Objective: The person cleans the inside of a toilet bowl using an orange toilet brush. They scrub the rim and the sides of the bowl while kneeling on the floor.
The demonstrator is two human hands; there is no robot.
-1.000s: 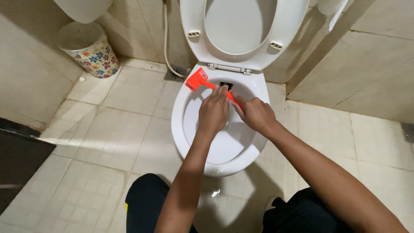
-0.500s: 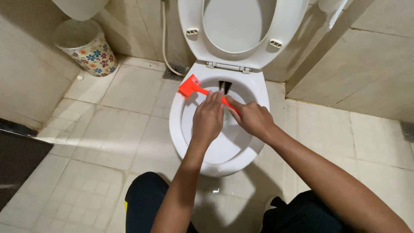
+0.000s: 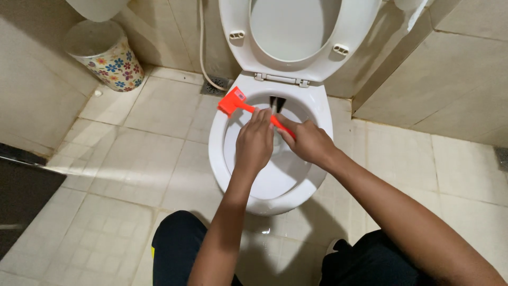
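A white toilet point(image 3: 227, 159) stands before me with its seat and lid point(image 3: 296, 32) raised against the wall. Both hands are over the bowl. My left hand point(image 3: 255, 143) and my right hand point(image 3: 307, 142) are closed on an orange-red brush handle point(image 3: 235, 103) that slants across the bowl, its broad flat end poking out over the left rim. The lower end of the brush is hidden behind my hands. My knees in dark trousers show at the bottom edge.
A flower-patterned bin point(image 3: 108, 61) sits at the back left by the wall. A white hose point(image 3: 203, 58) runs down to a floor drain point(image 3: 216, 85). Beige floor tiles surround the toilet; a tiled wall closes in on the right.
The view has shifted slightly. Both hands and the brush handle have slid a little to the left and down across the bowl, still gripping it.
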